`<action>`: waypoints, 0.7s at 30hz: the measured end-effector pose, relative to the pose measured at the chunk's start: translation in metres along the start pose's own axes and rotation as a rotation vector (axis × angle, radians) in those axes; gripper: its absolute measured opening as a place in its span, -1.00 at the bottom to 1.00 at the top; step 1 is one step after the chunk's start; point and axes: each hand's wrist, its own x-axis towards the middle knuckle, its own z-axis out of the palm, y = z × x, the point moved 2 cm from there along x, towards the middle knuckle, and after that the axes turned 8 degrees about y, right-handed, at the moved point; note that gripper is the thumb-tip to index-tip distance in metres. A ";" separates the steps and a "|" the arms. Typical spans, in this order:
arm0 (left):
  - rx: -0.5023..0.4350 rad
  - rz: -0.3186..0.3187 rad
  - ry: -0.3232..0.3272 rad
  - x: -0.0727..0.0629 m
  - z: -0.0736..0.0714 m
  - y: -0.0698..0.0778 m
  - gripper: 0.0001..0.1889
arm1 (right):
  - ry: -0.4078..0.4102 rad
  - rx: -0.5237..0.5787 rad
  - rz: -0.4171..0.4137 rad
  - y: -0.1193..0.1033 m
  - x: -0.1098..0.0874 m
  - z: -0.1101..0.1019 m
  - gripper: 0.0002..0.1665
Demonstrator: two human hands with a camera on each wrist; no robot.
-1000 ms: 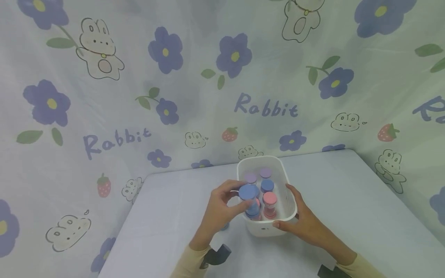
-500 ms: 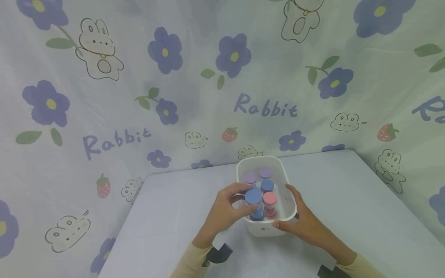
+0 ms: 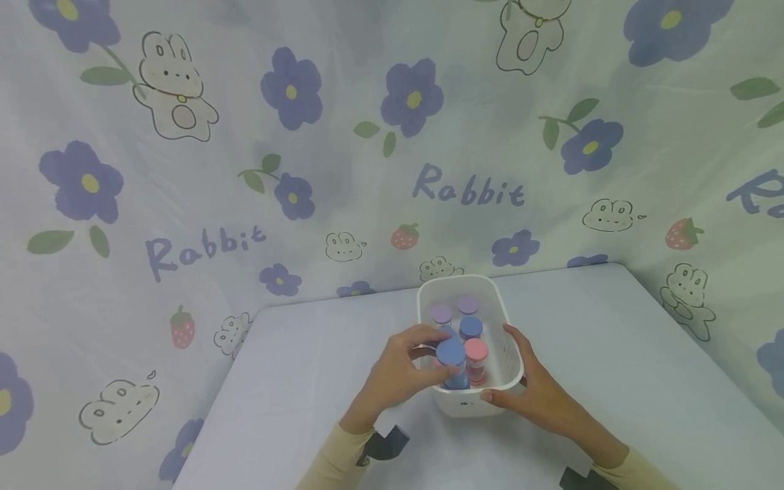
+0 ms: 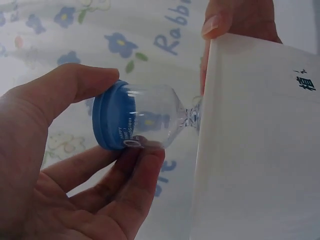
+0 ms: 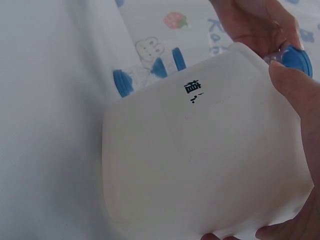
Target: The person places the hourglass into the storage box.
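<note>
In my left hand I hold a blue-capped hourglass by its upper end, thumb and fingers around the cap and glass. Its lower end is inside a white plastic bin, at the near left corner. My right hand grips the bin's right side, thumb at the near right corner of the rim. Within the bin stand a pink-capped hourglass, a blue-capped one and two purple-capped ones. More blue and pink show partly behind my left fingers.
Another hourglass with blue caps stands on the white table beyond the bin in the right wrist view; my left hand hides it in the head view. A cloth with rabbits and flowers hangs behind the table.
My left hand has shifted right and a little toward me, taking the blue-capped hourglass lower into the bin's near left part. The right hand and bin have stayed put.
</note>
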 end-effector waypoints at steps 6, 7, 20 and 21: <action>0.017 0.008 -0.032 0.001 0.002 -0.003 -0.55 | -0.002 0.004 0.000 0.001 0.000 0.001 0.36; 0.023 0.006 -0.038 0.001 0.002 -0.004 -0.54 | -0.001 0.006 -0.001 0.001 0.000 0.001 0.36; 0.244 -0.005 -0.136 0.005 0.004 -0.010 -0.50 | 0.004 0.003 -0.028 -0.001 -0.001 0.000 0.38; 0.259 -0.003 -0.142 0.005 0.004 -0.009 -0.50 | 0.004 0.002 -0.028 -0.001 -0.001 0.000 0.38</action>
